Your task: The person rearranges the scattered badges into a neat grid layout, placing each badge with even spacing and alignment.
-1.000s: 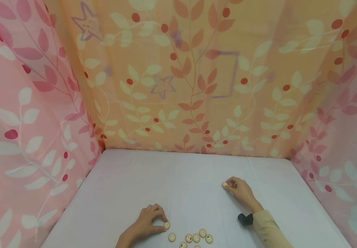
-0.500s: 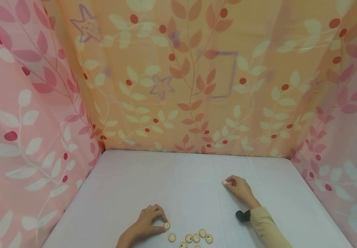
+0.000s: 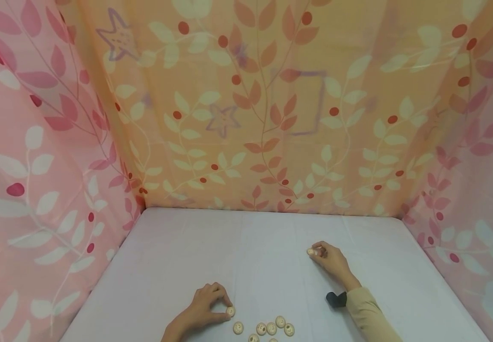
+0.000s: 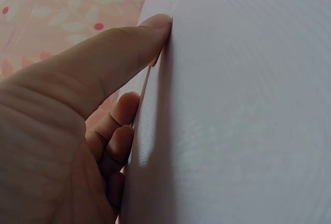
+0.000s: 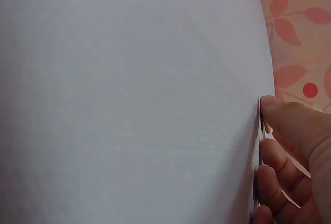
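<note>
Our left hand (image 3: 202, 305), lower centre, and right hand (image 3: 333, 262), lower right, pinch round cream wooden-looking discs (image 3: 230, 311) — slackening could drop one.

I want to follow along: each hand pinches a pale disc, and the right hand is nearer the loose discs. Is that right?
No: the left hand, not the right hand, is nearer the loose discs, as the head view shows. Each hand does pinch a pale disc.
</note>
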### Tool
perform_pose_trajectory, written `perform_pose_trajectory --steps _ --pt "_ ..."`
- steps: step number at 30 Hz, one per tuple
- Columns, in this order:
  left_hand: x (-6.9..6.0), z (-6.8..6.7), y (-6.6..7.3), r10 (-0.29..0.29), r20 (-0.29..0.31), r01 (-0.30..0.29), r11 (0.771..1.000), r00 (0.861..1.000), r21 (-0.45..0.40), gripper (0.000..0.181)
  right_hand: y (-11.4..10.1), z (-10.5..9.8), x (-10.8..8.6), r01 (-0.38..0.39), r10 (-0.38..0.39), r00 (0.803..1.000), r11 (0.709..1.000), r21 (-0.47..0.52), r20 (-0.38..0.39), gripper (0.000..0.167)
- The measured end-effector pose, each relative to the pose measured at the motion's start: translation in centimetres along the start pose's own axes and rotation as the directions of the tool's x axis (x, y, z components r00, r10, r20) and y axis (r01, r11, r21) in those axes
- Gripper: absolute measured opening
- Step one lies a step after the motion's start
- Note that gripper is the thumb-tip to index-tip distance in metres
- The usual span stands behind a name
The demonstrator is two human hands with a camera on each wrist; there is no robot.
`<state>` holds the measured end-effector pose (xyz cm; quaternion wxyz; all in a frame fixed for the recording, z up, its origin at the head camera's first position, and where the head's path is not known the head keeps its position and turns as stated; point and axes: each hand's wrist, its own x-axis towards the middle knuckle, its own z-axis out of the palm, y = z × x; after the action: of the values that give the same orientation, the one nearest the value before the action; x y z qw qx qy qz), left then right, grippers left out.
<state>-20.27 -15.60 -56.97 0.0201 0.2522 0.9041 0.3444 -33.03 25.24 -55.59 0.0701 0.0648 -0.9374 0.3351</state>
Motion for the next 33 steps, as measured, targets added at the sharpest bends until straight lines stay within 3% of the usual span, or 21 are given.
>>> perform_pose_trajectory --steps 15,33 --pt "0.0 0.0 -0.1 0.016 0.006 -0.016 1.0 1.0 -0.009 0.02 -0.2 0.1 -1.5 0.021 -0.021 1.0 1.0 0.005 0.002 0.026" --pt "-0.1 0.2 -0.3 0.013 -0.011 -0.013 1.0 1.0 0.008 0.02 -1.5 0.4 -3.7 -0.019 0.017 0.996 1.0 0.019 0.087 0.023"
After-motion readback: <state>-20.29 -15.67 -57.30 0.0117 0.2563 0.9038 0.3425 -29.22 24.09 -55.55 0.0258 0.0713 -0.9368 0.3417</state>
